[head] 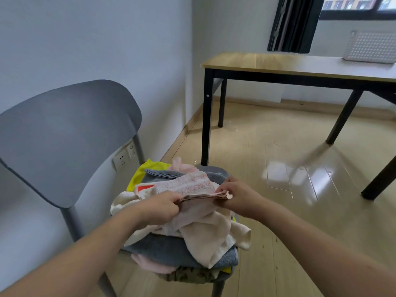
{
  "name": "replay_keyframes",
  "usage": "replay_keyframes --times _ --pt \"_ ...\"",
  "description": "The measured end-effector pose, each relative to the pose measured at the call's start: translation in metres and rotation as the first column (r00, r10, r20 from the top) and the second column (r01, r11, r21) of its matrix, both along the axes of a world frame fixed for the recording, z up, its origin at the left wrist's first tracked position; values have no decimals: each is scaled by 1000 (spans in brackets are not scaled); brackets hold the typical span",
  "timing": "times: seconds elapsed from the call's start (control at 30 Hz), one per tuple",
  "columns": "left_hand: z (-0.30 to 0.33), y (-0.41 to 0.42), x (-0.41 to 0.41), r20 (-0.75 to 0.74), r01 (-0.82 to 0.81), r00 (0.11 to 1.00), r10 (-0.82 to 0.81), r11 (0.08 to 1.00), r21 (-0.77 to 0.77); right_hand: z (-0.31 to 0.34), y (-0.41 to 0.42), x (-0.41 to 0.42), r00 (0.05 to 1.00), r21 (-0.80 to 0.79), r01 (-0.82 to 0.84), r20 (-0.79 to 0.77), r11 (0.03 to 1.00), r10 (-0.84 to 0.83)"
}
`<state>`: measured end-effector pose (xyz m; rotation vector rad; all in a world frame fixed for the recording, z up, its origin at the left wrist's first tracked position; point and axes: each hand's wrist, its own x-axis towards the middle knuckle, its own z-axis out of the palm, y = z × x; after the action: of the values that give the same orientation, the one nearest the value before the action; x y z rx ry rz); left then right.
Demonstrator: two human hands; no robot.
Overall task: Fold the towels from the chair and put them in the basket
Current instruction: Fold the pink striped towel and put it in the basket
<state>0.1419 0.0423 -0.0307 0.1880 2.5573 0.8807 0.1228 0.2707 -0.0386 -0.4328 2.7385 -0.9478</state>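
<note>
A grey chair [64, 133] stands at the left with a heap of towels on its seat: grey [171, 249], cream [210, 239], yellow [139, 174] and pale pink ones. On top of the heap lies a pink towel [188, 185] with a red patch at its left end. My left hand [162, 207] pinches its near edge at the left. My right hand [237, 198] pinches the same edge at the right corner. The edge is stretched between both hands just above the heap. A white perforated basket [370, 47] sits on the table at the far right.
A wooden table [278, 65] with black legs stands ahead to the right, by the window and dark curtain [293, 24]. Shiny wooden floor [278, 168] lies between chair and table. The wall with sockets [125, 157] is close behind the chair.
</note>
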Motion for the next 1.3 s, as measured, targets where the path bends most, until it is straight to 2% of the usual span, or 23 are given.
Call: replay_keyframes --times 0.1,0.17,0.3,0.4,0.57,0.7,0.83,0.97,1.17,1.3 --pt "-5 -12 -23 -10 -145 989 146 988 45 2 -12 -20 991 -188 83 116 979 -62" --pt "-9 -18 -38 -49 -239 968 247 962 129 3 -23 -33 986 -222 128 138 967 -98" --pt "-20 -21 -62 -205 -379 889 408 910 167 -2 -42 -58 982 -120 175 95 977 -164" --pt "-31 -24 -76 -260 -441 837 481 875 201 -9 -52 -76 974 -63 224 61 973 -220" --pt "-55 -30 -89 -335 -515 803 493 857 26 -23 -64 -90 972 55 228 51 972 -231" --pt "-64 -29 -92 -262 -485 841 474 874 24 -29 -70 -95 949 105 266 149 958 -279" --pt "-62 -30 -94 -256 -435 864 433 899 51 -28 -71 -103 893 -35 353 309 935 -326" --pt "-60 -32 -97 -283 -413 868 407 910 44 -19 -69 -105 802 -106 471 464 876 -375" --pt "-44 -27 -96 -252 -187 944 211 976 114 -12 -70 -100 803 -245 496 495 833 -332" --pt "-40 -26 -90 -338 -125 926 167 982 143 1 -69 -89 811 -274 502 479 820 -336"
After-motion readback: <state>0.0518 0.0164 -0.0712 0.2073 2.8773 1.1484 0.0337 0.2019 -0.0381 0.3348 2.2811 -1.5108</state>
